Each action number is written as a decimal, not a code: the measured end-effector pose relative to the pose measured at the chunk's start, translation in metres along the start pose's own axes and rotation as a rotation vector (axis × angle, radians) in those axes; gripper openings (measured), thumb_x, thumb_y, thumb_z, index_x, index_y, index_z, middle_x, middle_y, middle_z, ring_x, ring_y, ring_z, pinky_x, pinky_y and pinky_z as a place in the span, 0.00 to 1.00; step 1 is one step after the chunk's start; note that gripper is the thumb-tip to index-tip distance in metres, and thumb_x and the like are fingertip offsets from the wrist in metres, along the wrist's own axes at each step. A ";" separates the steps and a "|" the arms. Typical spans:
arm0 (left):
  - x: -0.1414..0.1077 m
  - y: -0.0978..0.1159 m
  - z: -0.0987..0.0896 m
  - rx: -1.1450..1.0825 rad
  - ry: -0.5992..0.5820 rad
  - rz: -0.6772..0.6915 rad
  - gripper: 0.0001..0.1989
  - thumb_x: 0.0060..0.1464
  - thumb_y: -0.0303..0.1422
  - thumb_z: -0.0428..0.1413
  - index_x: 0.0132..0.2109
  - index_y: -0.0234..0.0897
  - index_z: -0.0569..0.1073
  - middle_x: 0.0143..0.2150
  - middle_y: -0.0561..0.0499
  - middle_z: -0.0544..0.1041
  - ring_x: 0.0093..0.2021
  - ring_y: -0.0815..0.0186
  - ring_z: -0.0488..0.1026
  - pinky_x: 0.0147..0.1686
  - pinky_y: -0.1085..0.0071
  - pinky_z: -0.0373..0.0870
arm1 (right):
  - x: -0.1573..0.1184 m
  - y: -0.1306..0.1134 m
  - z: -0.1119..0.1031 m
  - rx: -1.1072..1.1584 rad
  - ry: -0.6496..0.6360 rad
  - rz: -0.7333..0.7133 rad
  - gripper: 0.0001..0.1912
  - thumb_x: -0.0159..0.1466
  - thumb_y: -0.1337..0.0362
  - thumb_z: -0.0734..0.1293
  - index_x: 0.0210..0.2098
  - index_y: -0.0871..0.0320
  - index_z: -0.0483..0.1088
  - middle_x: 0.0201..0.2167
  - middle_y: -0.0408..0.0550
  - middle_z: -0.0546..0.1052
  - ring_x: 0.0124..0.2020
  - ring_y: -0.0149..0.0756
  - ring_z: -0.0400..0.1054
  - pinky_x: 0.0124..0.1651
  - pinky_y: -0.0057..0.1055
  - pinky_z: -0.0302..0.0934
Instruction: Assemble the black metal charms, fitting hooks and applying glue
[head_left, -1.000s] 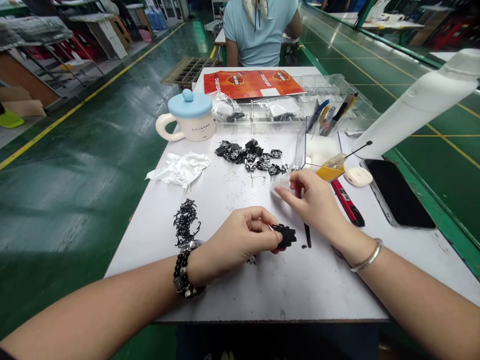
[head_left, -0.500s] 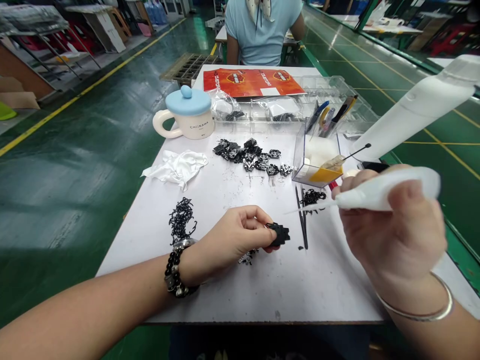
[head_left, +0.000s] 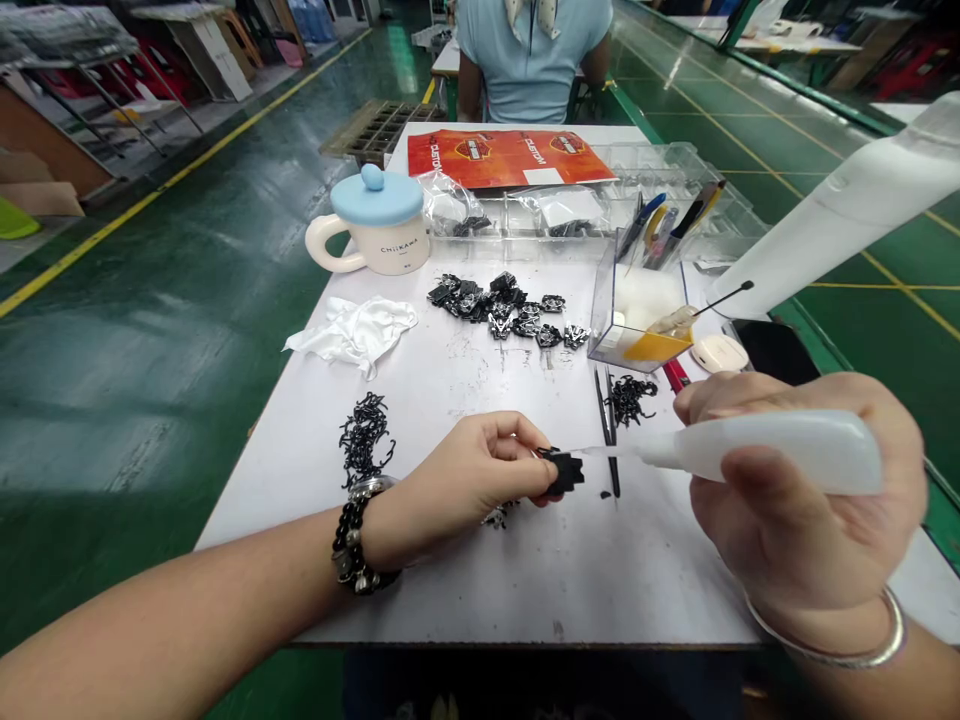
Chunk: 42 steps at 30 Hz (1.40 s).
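Note:
My left hand pinches a small black plastic part just above the white table. My right hand grips a white squeeze bottle with a long thin nozzle. The nozzle tip reaches the black part. A pile of similar black parts lies further back on the table. One heap of thin black pieces sits at the left and a smaller one at the right. Black tweezers lie beside the part.
A cream mug with a blue lid, a crumpled white cloth, a clear box with pens, clear trays, an orange card, a phone and a large white bottle crowd the table. A person in a light blue shirt sits beyond.
My right hand picked up the squeeze bottle from the table, raised it, then lowered it so the nozzle points at the black part. My left hand stayed in place.

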<state>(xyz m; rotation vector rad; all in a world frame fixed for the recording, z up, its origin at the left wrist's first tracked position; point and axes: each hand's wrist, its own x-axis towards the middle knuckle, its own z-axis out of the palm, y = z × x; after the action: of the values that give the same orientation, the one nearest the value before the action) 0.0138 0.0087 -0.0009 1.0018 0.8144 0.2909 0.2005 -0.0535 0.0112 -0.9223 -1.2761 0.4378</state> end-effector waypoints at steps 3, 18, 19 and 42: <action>0.000 0.000 0.000 -0.007 -0.004 0.005 0.07 0.48 0.30 0.60 0.33 0.33 0.69 0.24 0.52 0.76 0.27 0.72 0.70 0.30 0.73 0.62 | 0.002 0.004 -0.001 0.049 -0.018 -0.085 0.06 0.55 0.72 0.68 0.30 0.59 0.67 0.22 0.45 0.68 0.27 0.37 0.66 0.23 0.35 0.57; 0.000 0.000 0.001 -0.040 0.005 0.014 0.06 0.48 0.28 0.59 0.32 0.32 0.69 0.25 0.51 0.77 0.26 0.73 0.71 0.29 0.75 0.63 | 0.007 0.007 -0.004 0.005 0.115 -0.058 0.09 0.52 0.59 0.71 0.25 0.55 0.68 0.18 0.43 0.67 0.21 0.36 0.64 0.27 0.39 0.61; 0.000 0.000 0.001 -0.048 0.007 0.017 0.05 0.48 0.28 0.59 0.32 0.32 0.69 0.25 0.51 0.77 0.26 0.73 0.72 0.29 0.75 0.63 | 0.007 0.005 -0.005 0.037 0.093 -0.018 0.10 0.51 0.59 0.72 0.25 0.55 0.68 0.18 0.43 0.67 0.21 0.36 0.64 0.26 0.39 0.60; 0.002 -0.002 -0.001 -0.075 0.003 0.033 0.04 0.49 0.27 0.59 0.32 0.32 0.70 0.26 0.51 0.78 0.27 0.73 0.72 0.31 0.75 0.64 | 0.016 0.021 -0.003 -0.010 0.355 0.103 0.09 0.59 0.57 0.66 0.30 0.54 0.64 0.24 0.41 0.63 0.24 0.31 0.61 0.27 0.33 0.59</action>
<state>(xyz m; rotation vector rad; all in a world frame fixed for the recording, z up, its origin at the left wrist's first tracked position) 0.0142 0.0090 -0.0034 0.9460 0.7842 0.3489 0.2122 -0.0306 0.0039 -1.0258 -0.9115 0.3303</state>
